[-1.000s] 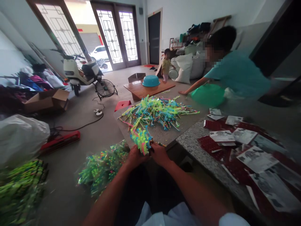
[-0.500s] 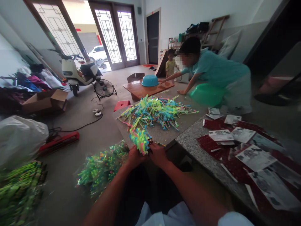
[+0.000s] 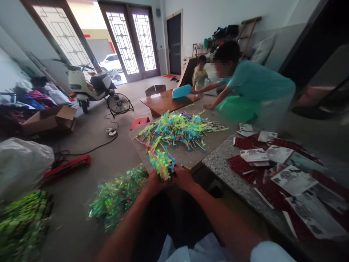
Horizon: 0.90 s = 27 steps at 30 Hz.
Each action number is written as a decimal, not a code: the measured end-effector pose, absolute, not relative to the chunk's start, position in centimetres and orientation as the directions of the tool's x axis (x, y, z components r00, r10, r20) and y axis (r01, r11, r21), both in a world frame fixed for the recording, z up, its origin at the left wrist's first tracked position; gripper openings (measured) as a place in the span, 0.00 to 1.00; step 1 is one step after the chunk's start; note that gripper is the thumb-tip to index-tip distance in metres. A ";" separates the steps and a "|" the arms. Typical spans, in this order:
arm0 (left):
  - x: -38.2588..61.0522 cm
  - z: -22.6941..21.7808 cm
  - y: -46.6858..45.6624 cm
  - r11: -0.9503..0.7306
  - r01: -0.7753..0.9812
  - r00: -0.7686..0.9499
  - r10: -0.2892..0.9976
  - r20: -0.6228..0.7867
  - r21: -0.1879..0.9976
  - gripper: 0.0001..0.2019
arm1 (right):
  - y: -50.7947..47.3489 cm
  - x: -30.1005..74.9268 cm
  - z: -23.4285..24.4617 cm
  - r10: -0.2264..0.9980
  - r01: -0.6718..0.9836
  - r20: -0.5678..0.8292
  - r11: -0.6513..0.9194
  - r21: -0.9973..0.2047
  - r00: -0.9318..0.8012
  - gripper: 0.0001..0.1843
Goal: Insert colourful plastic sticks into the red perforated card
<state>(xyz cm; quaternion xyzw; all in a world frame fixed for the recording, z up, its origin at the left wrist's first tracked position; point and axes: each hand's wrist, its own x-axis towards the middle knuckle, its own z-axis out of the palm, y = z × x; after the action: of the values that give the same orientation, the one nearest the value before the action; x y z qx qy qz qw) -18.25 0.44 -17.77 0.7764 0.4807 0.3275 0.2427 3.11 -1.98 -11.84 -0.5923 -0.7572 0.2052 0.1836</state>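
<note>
At the near edge of the stone-topped table (image 3: 188, 160), my left hand (image 3: 156, 183) is closed around one side of a bundle of coloured strands (image 3: 160, 162), in yellow-green, blue and pink. My right hand (image 3: 184, 179) grips the same bundle from the other side, its fingers partly hidden behind the strands. Just beyond lies a large loose heap of similar strands (image 3: 180, 127), with small bead-like bits among them. Below my left forearm sits a pile of bagged green and multicoloured pieces (image 3: 117, 196) in clear plastic.
A granite slab (image 3: 218, 160) at right bears printed cards (image 3: 296, 180) and dark red sheets. A person in a teal shirt (image 3: 259, 78) leans over a green tub (image 3: 240, 109), holding a blue basin (image 3: 182, 91) above a wooden table (image 3: 160, 103). A red stool (image 3: 139, 123) and fan (image 3: 119, 103) stand left.
The other person has tipped the blue basin up on its side on the wooden table. My hands keep their grip on the bundle, almost unmoved. The view has shifted slightly.
</note>
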 end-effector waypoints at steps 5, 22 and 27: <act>-18.5 -18.0 0.7 -0.447 0.632 0.353 0.893 0.277 0.634 0.25 | -2.2 2.1 -10.9 0.978 0.886 -0.021 0.180 -0.428 -0.209 0.15; -17.9 -16.8 0.1 -0.441 0.625 0.331 0.897 0.294 0.644 0.25 | -2.5 2.7 -9.5 0.987 0.828 0.043 0.151 -0.540 -0.152 0.08; -17.9 -17.1 0.3 -0.442 0.632 0.329 0.897 0.296 0.637 0.24 | -2.1 2.6 -9.4 0.985 0.826 0.049 0.165 -0.539 -0.165 0.08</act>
<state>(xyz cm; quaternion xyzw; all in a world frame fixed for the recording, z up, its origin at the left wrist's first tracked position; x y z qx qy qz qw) -17.94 0.29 -17.06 0.7878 0.4851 0.3165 0.2094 2.62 -2.08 -9.43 -0.6148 -0.7366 0.1993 0.1994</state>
